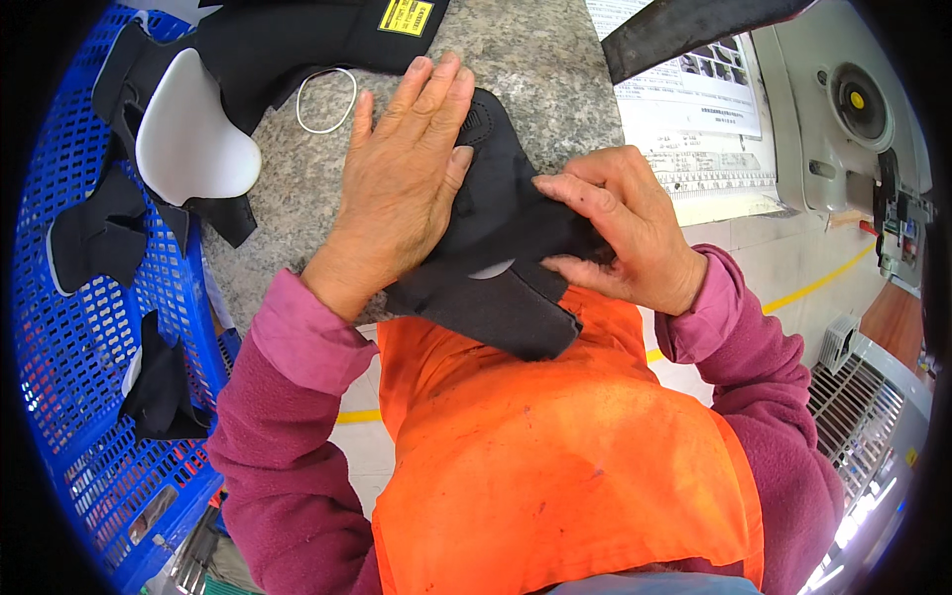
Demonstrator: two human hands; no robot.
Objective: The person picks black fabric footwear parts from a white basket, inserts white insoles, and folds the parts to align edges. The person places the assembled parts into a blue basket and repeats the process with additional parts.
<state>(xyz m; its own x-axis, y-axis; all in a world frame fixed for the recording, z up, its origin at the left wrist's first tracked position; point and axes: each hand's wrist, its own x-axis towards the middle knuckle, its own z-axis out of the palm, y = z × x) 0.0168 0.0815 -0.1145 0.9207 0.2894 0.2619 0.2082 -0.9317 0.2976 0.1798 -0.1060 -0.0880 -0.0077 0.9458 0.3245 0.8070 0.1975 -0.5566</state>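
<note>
A black padded fabric piece (501,213), which looks like a brace or support, lies at the front edge of the speckled stone worktop (540,50). Its lower flaps hang over the edge above my orange apron. A white sliver shows through a gap near its middle. My left hand (402,174) rests flat along its left side, fingers stretched out and pointing away from me. On the right side my right hand (630,233) grips a fold of the fabric between thumb and fingers. Part of that fold is hidden by the hand.
To the left, a blue plastic basket (178,332) carries black fabric pieces (104,233) and a white curved plastic shell (193,134). A white elastic loop (327,101) lies on the worktop. Printed sheets (699,109), a dark metal bar (694,32) and a grey machine (843,59) stand right.
</note>
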